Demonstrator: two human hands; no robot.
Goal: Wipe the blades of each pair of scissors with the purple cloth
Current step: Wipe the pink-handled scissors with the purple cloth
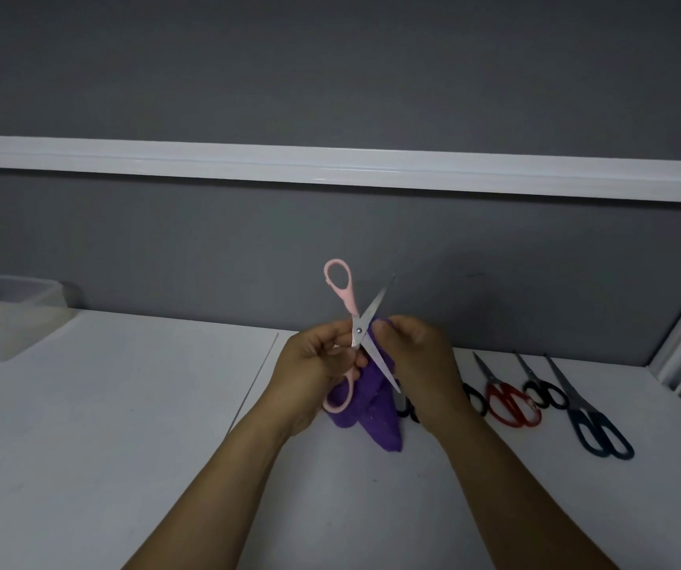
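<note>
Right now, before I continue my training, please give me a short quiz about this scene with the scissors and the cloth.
1. True or false: the pink scissors are closed.
2. The right hand holds: A a sponge; B the purple cloth; C nothing.
3. Fill in: on the table, the neighbouring pair just left of the small black scissors has ___ handles.
Key: 1 false; 2 B; 3 red.

My white worktop (pixel 84 446) runs up to a grey partition (pixel 207 240) with a pale rail (pixel 330 166) across it; a clear plastic box (pixel 14 318) sits far left.
</note>
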